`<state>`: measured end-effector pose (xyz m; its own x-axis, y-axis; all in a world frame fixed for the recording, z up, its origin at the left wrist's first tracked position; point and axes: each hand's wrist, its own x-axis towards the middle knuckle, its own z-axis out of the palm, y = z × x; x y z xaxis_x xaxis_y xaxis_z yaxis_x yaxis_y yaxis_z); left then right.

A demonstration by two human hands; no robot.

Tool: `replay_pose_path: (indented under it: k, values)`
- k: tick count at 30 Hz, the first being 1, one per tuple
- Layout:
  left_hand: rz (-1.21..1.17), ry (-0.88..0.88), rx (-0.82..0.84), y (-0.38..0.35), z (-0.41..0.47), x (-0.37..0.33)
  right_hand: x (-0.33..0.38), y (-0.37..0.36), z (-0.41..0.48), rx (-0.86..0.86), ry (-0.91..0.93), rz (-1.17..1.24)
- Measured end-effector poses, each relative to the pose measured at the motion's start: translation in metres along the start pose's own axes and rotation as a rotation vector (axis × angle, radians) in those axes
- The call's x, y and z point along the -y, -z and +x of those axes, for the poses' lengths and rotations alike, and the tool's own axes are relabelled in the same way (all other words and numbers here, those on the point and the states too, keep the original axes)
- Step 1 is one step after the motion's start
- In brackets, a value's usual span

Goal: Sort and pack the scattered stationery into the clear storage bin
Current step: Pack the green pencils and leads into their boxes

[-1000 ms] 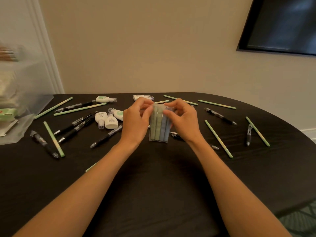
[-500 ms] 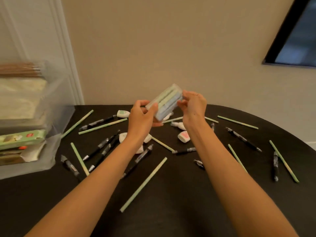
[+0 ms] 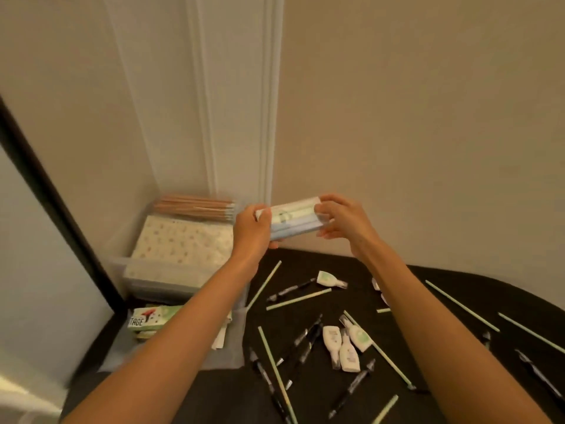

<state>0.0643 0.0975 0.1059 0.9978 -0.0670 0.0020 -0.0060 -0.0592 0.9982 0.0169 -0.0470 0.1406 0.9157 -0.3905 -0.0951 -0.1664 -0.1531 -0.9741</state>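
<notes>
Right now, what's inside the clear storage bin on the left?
The clear storage bin holds wooden pencils at the far end, a patterned cream packet and a green box nearest. The left forearm covers what lies beside that box.

The pack of markers (image 3: 293, 220) shows pale green above and pale blue below through a clear case. The table (image 3: 305, 261) is black, and the pencils (image 3: 298, 299) strewn across it are mint green: thin pale lines on the dark. The pens (image 3: 290, 290) are black with clear barrels. The correction tapes (image 3: 345, 350) are white, some with a round green patch. The bin (image 3: 241, 341) is frosted clear. In it lie tan wooden pencils (image 3: 195, 206) with light blue ends, a cream pouch (image 3: 183, 246) dotted with a tiny scattered print, and a green-and-white box (image 3: 149, 316) — black letters, a red mark. The wall (image 3: 412, 117) is beige, the trim (image 3: 238, 117) white.
</notes>
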Motion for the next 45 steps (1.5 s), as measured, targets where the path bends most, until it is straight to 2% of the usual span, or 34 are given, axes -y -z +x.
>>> replay_pose_path:
  k: [4,7,10,14,19,21,25,28,30,32,37,39,42,45]
  values:
    - [0.197,0.03,-0.011,0.062,0.039,0.003,0.016,-0.053,0.025,0.258,-0.061,-0.053]
    - [0.307,0.106,0.046,0.096,0.07,0.016,0.006,-0.096,0.053,0.384,-0.081,-0.209]
    - [0.379,0.159,0.18,0.105,0.078,0.03,-0.007,-0.107,0.06,0.418,0.046,-0.474]
    - [0.569,0.179,0.304,0.115,0.099,0.054,-0.036,-0.136,0.081,0.465,0.148,-0.677]
    - [0.748,0.3,0.519,0.119,0.11,0.083,-0.063,-0.15,0.089,0.525,0.274,-1.037]
    - [0.817,0.284,0.516,0.119,0.113,0.092,-0.066,-0.153,0.09,0.54,0.267,-1.132]
    - [1.038,0.111,0.392,0.113,0.111,0.096,-0.071,-0.163,0.089,0.497,0.253,-1.226]
    - [1.146,0.098,0.379,0.109,0.107,0.096,-0.074,-0.164,0.086,0.536,0.21,-1.291]
    - [1.198,0.121,0.411,0.108,0.103,0.095,-0.073,-0.162,0.082,0.567,0.216,-1.242]
    - [1.227,0.071,0.401,0.103,0.094,0.088,-0.073,-0.155,0.075,0.518,0.25,-1.079]
    - [1.044,-0.259,0.239,0.079,0.053,0.052,-0.074,-0.122,0.046,0.213,0.218,-0.511]
    - [0.954,-0.295,0.22,0.071,0.033,0.034,-0.078,-0.11,0.032,0.019,0.127,-0.37]
    - [1.054,-0.235,0.334,0.067,0.009,0.025,-0.093,-0.099,0.015,-0.153,-0.046,-0.323]
    - [1.332,-0.136,0.528,0.072,-0.013,0.043,-0.115,-0.098,-0.005,-0.045,-0.214,-0.348]
